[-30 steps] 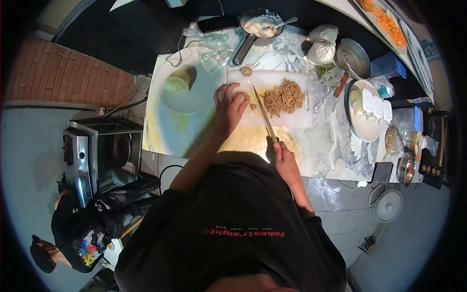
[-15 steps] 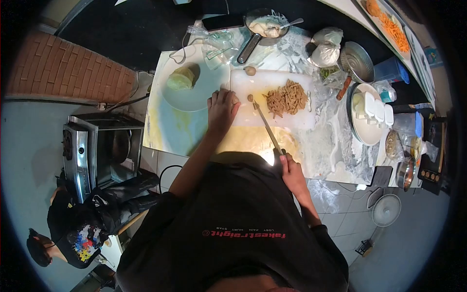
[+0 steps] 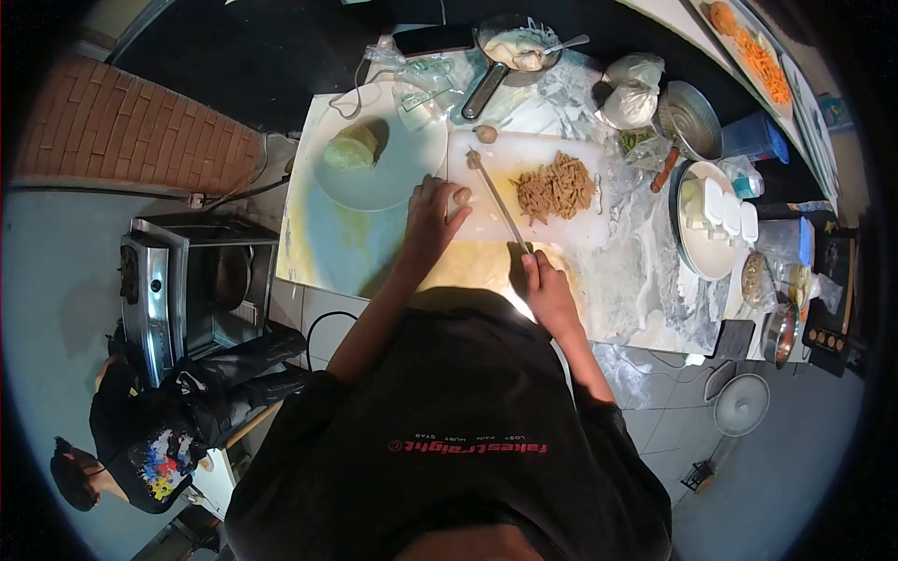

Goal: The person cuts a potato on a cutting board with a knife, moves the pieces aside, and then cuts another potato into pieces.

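One heap of cut strips (image 3: 558,187) done — left hand (image 3: 432,217) pinches an uncut round piece (image 3: 460,196) in its fingers, right hand (image 3: 547,290) grips the knife (image 3: 498,200).

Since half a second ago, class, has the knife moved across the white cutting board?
Yes. The knife has moved away from the person; its tip now lies near the cutting board's far left corner.
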A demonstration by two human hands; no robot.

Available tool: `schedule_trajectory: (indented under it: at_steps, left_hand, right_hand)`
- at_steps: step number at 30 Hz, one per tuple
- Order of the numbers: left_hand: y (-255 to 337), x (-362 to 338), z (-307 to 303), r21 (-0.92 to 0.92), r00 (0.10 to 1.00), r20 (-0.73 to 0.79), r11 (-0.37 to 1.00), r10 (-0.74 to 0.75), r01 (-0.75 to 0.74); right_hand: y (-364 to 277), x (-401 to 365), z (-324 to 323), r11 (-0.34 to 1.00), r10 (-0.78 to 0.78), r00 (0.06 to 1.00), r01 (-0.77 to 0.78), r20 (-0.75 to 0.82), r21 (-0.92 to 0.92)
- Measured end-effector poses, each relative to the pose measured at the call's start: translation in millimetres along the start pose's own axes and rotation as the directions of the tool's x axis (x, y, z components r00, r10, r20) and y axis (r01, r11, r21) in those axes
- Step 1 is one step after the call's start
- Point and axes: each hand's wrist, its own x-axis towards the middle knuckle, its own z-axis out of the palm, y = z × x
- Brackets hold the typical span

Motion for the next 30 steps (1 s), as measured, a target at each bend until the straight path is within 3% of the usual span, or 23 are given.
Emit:
schedule_trajectory:
  at_steps: [4,6,9,15,30]
  left_hand:
    - [-4,3,10,-0.027,0.998,-0.013,0.998,0.057,-0.057]
    - [-2,4,12,-0.165,0.989,0.021,0.976,0.145,-0.14]
    - [14,-1,13,-0.15,0.996,-0.086,0.987,0.038,-0.05]
    - [7,-8,20,-0.102,0.996,-0.085,0.995,-0.019,0.01]
    - [12,-9,30,-0.045,0.989,-0.142,0.998,0.025,-0.032]
  right_hand:
    - [13,-18,-4,0.996,-0.022,1.0,0.023,-0.012,0.082]
    - [20,-25,-3,0.996,0.033,0.999,-0.035,0.024,0.083]
    - [21,-35,3,0.995,0.059,0.998,-0.059,0.005,0.078]
    - [17,-36,14,0.999,-0.012,0.999,0.01,0.042,0.042]
    - [13,-35,12,1.0,0.005,1.0,-0.005,0.0,0.005]
